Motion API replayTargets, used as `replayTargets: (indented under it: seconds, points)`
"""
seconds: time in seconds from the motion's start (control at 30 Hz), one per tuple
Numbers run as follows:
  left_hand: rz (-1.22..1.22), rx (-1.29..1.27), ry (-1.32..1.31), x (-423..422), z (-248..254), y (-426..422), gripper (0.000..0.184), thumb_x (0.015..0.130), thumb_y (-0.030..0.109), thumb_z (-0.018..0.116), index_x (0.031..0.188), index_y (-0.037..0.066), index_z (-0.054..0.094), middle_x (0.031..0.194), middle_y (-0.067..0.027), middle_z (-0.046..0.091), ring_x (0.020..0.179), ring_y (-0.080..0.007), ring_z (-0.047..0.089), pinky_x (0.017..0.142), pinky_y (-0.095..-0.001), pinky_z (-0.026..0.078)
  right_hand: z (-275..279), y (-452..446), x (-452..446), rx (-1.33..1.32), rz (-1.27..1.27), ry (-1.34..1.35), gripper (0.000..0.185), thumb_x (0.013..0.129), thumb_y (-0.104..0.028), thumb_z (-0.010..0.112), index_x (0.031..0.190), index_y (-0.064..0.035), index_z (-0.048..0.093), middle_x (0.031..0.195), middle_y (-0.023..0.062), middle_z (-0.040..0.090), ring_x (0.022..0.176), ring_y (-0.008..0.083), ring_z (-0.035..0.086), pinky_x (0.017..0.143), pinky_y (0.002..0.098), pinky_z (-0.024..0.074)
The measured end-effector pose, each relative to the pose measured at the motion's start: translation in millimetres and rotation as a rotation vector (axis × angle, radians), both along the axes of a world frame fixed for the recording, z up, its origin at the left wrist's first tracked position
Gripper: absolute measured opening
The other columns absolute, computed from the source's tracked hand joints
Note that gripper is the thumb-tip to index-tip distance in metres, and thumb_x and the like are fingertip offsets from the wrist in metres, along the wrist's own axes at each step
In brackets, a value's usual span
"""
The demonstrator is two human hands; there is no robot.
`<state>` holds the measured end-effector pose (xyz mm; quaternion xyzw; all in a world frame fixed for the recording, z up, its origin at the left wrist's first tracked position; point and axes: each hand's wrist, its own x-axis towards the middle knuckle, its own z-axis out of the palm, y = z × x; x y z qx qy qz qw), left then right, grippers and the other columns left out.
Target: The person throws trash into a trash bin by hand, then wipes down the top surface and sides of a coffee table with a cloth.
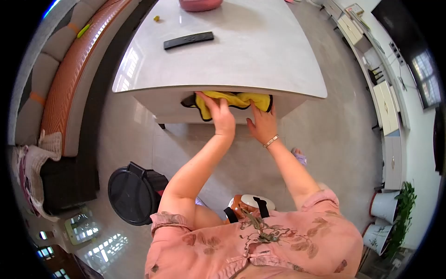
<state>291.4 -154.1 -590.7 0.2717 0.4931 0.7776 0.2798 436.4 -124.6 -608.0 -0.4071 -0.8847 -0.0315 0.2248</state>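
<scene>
A yellow cloth with a dark border lies against the near side of the white table, just under the tabletop's edge. My left hand presses on the cloth's left part, fingers extended. To the right, my right hand touches the cloth's right part with its fingers spread and the thumb apart; a bracelet is on that wrist. A dark corner of the cloth sticks out left of my left hand. Both sets of fingertips are partly covered by the cloth or the table edge.
On the tabletop are a black remote, a small yellow object and a pink bowl. A black bin stands at the lower left. A sofa runs along the left, cabinets and potted plants along the right.
</scene>
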Motion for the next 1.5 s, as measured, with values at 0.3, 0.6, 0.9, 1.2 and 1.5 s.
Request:
replayTargets:
  seconds: [0.3,0.6,0.9,1.2,1.5]
  points:
    - [-0.371,0.094,0.08,138,-16,27,0.08,0.094,0.003,0.042,0.15,0.009,-0.014,0.156,-0.014,0.01,0.139,-0.0257,0.022,0.112,-0.0334,0.019,-10,21,95,0.022,-0.188,0.198,0.063,0.076,-0.018,0.067,0.133,-0.0006,0.046,0.104,0.0167,0.064,0.1,0.0342,0.059,0.105,0.0548,0.0292]
    - [-0.358,0.163,1.398,104,-30,39,0.052,0.078,0.006,0.06,0.126,0.027,0.058,0.1,-0.0095,0.063,0.086,-0.0309,0.061,0.075,-0.0436,0.049,-34,30,103,0.141,-0.24,0.61,0.064,0.073,-0.012,0.069,0.131,0.0009,0.046,0.121,0.0235,0.051,0.107,0.0411,0.049,0.088,0.0463,0.0413]
    - [-0.425,-0.086,1.823,41,-96,50,0.052,0.077,0.012,0.059,0.125,0.032,0.059,0.085,-0.0001,0.059,0.076,-0.021,0.061,0.066,-0.0378,0.048,-116,45,69,-0.047,-0.254,0.457,0.055,0.067,-0.013,0.073,0.119,-0.0109,0.055,0.104,0.0165,0.053,0.094,0.0369,0.049,0.084,0.0467,0.0427]
    - [-0.596,-0.364,1.774,31,-146,26,0.061,0.083,0.006,0.054,0.139,0.028,0.045,0.094,-0.0059,0.059,0.092,-0.0245,0.058,0.079,-0.0403,0.047,-149,32,64,-0.407,-0.338,0.298,0.047,0.073,-0.014,0.072,0.117,-0.0101,0.054,0.106,0.0166,0.058,0.101,0.0363,0.052,0.091,0.0501,0.0405]
    - [0.002,-0.003,1.653,-30,-30,12,0.059,0.074,0.003,0.061,0.129,0.024,0.056,0.095,-0.0039,0.059,0.086,-0.027,0.055,0.074,-0.0422,0.041,-24,20,-20,-0.009,-0.115,0.886,0.044,0.072,-0.012,0.065,0.115,-0.0074,0.056,0.104,0.017,0.055,0.097,0.0376,0.049,0.085,0.0479,0.0393]
